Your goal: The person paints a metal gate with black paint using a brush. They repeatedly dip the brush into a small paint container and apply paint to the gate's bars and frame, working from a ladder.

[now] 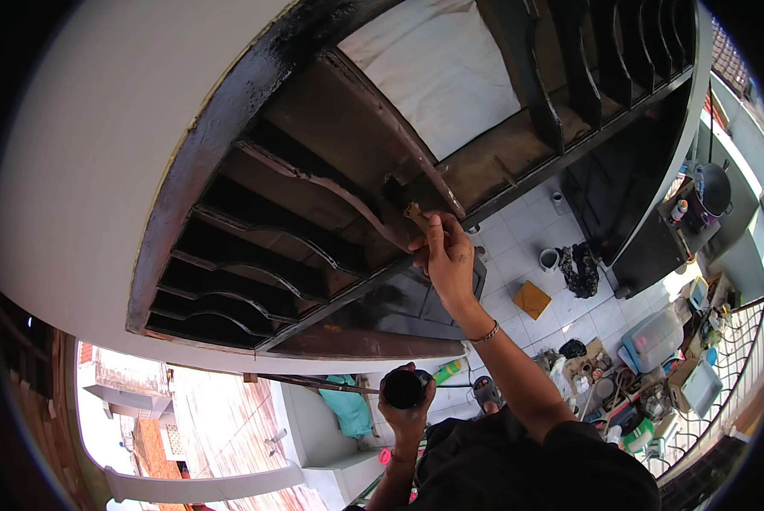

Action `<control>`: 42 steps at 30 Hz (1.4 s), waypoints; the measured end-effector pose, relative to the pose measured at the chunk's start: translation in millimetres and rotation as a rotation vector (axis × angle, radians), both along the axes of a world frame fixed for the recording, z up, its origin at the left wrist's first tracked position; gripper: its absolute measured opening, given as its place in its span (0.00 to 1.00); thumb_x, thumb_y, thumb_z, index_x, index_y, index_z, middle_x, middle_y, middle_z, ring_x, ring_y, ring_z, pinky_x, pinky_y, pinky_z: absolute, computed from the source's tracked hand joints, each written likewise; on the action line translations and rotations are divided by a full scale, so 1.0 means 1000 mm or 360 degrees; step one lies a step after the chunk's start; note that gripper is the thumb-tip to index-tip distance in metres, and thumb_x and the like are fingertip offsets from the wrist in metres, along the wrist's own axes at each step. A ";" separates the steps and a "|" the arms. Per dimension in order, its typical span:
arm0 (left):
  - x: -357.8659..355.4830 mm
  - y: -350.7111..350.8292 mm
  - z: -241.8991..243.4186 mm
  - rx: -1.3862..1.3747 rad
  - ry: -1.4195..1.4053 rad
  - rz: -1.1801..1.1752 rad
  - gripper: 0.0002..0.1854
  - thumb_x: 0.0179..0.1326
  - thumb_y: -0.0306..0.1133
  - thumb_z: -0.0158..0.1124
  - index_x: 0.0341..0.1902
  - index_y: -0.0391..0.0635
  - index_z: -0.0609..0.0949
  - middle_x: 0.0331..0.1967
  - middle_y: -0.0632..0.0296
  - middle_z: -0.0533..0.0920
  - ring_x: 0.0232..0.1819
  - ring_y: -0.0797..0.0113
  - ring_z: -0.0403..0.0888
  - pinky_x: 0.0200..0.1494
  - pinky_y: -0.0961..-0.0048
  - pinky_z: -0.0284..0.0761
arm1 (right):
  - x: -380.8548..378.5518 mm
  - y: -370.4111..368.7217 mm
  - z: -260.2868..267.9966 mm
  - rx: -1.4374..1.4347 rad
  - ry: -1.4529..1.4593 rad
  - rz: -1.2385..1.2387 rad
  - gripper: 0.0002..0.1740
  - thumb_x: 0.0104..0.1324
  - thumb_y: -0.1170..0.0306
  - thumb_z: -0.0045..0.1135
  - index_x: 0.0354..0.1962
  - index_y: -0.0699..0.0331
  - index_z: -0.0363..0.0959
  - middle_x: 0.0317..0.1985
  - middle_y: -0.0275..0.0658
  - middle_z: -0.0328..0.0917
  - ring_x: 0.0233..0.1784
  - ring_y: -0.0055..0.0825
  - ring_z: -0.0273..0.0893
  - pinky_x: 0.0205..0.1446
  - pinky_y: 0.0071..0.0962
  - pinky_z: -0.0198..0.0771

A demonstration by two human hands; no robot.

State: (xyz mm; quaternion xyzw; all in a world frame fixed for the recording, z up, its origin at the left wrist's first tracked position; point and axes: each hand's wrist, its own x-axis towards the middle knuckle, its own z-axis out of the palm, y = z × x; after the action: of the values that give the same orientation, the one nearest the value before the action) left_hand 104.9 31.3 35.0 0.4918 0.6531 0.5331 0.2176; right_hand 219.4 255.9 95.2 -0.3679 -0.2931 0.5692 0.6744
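My right hand [446, 255] reaches up to the slatted transom of a dark wooden frame. Its fingers pinch a small tan implement [414, 212], perhaps a brush; the hand hides part of it. Just beside the fingers is the lower end of a wavy slat [331, 185] with a dull brownish edge. A straight bar [398, 128] of similar dull colour runs down to the frame's lower rail [522, 185]. Lower down, my left hand [404, 415] grips a round container [404, 389] with a black inside, held upright near my body.
White cloth or sheeting [439, 76] fills one transom opening. Black-coated slats [580, 70] stand to the right. On the tiled floor [516, 236] are a bucket [549, 259], a brown square piece [531, 300] and a dark crumpled heap [578, 271]. Plastic bins [653, 338] and clutter lie at right.
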 end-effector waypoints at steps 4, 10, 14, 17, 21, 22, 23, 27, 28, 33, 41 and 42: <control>0.004 -0.002 0.001 -0.0024 -0.0090 0.0037 0.28 0.48 0.24 0.83 0.52 0.37 0.79 0.50 0.54 0.85 0.50 0.66 0.84 0.57 0.69 0.81 | -0.003 -0.031 -0.013 0.0155 -0.0403 -0.0046 0.16 0.80 0.61 0.50 0.49 0.66 0.76 0.20 0.29 0.73 0.19 0.11 0.65 0.21 0.16 0.56; -0.006 -0.006 -0.003 0.0040 -0.0064 0.0096 0.28 0.47 0.23 0.83 0.52 0.37 0.79 0.51 0.55 0.85 0.51 0.65 0.83 0.57 0.69 0.81 | 0.058 -0.060 -0.013 0.0086 -0.0591 0.0102 0.11 0.75 0.68 0.55 0.44 0.70 0.77 0.15 0.33 0.72 0.18 0.13 0.65 0.23 0.22 0.57; -0.006 -0.008 -0.002 -0.0013 -0.0102 0.0084 0.29 0.47 0.22 0.83 0.53 0.37 0.79 0.51 0.55 0.85 0.52 0.65 0.83 0.58 0.69 0.80 | 0.066 -0.037 0.013 0.0211 -0.0875 0.0001 0.10 0.74 0.72 0.55 0.46 0.72 0.76 0.18 0.39 0.78 0.20 0.20 0.75 0.26 0.24 0.66; -0.003 -0.006 0.002 -0.0010 -0.0163 0.0041 0.29 0.47 0.22 0.83 0.53 0.36 0.79 0.51 0.55 0.85 0.52 0.65 0.83 0.58 0.69 0.80 | 0.054 -0.008 0.005 0.0563 -0.1162 -0.0133 0.10 0.72 0.76 0.56 0.48 0.73 0.77 0.24 0.46 0.82 0.25 0.28 0.83 0.30 0.26 0.72; -0.005 -0.004 0.000 0.0042 -0.0094 0.0005 0.29 0.47 0.22 0.83 0.53 0.37 0.79 0.52 0.55 0.84 0.53 0.65 0.83 0.58 0.69 0.80 | 0.064 -0.018 0.005 0.0837 -0.1357 -0.0056 0.12 0.68 0.80 0.58 0.48 0.74 0.80 0.27 0.48 0.85 0.29 0.33 0.86 0.35 0.28 0.77; -0.007 -0.005 -0.003 0.0047 -0.0133 0.0025 0.29 0.47 0.22 0.83 0.53 0.37 0.79 0.52 0.55 0.84 0.53 0.65 0.83 0.58 0.69 0.80 | 0.073 -0.024 0.008 0.0782 -0.1358 0.0027 0.13 0.67 0.80 0.58 0.48 0.74 0.80 0.27 0.48 0.85 0.29 0.34 0.86 0.35 0.28 0.77; -0.010 -0.006 -0.006 0.0052 -0.0173 0.0045 0.29 0.47 0.22 0.83 0.53 0.37 0.78 0.52 0.54 0.84 0.53 0.65 0.83 0.58 0.69 0.80 | 0.084 -0.030 0.012 0.0726 -0.1358 0.0110 0.13 0.67 0.80 0.59 0.48 0.74 0.81 0.28 0.48 0.85 0.29 0.34 0.86 0.35 0.29 0.78; -0.007 -0.003 -0.007 0.0009 -0.0152 0.0017 0.28 0.47 0.23 0.83 0.53 0.37 0.79 0.51 0.54 0.85 0.52 0.65 0.83 0.58 0.69 0.80 | 0.090 -0.013 0.016 0.0559 -0.1267 -0.0026 0.13 0.66 0.81 0.60 0.49 0.72 0.82 0.29 0.50 0.85 0.29 0.35 0.86 0.35 0.29 0.77; -0.005 -0.001 -0.004 0.0000 -0.0181 0.0013 0.28 0.47 0.24 0.83 0.52 0.38 0.80 0.51 0.55 0.85 0.52 0.66 0.83 0.58 0.70 0.79 | 0.084 -0.006 0.016 0.0585 -0.1311 -0.0104 0.12 0.67 0.80 0.60 0.48 0.71 0.82 0.30 0.50 0.85 0.29 0.35 0.86 0.34 0.29 0.76; -0.004 0.003 -0.005 0.0077 -0.0112 -0.0009 0.28 0.47 0.25 0.84 0.52 0.38 0.80 0.49 0.57 0.86 0.50 0.68 0.83 0.57 0.71 0.79 | 0.081 -0.029 0.019 0.0676 -0.1213 0.0145 0.10 0.69 0.77 0.60 0.46 0.72 0.82 0.27 0.48 0.85 0.27 0.30 0.86 0.31 0.26 0.75; -0.001 0.016 0.008 -0.0003 -0.0085 0.0034 0.25 0.47 0.26 0.82 0.50 0.42 0.81 0.45 0.61 0.85 0.47 0.73 0.83 0.53 0.73 0.79 | 0.138 -0.125 0.013 0.0368 -0.0850 0.0288 0.10 0.65 0.79 0.67 0.39 0.74 0.73 0.28 0.50 0.86 0.29 0.33 0.88 0.30 0.29 0.86; -0.001 0.016 0.003 -0.0018 -0.0180 0.0056 0.25 0.47 0.26 0.82 0.50 0.43 0.81 0.45 0.61 0.85 0.47 0.73 0.84 0.53 0.72 0.79 | 0.139 -0.136 0.011 0.0238 -0.0709 0.0264 0.11 0.63 0.81 0.69 0.39 0.75 0.73 0.28 0.55 0.85 0.31 0.39 0.89 0.34 0.34 0.89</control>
State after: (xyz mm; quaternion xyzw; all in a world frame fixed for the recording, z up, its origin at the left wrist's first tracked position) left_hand 104.2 47.6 38.4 0.4481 0.6512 0.5602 0.2475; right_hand 358.3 119.6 106.4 -0.4078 -0.5051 0.5042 0.5694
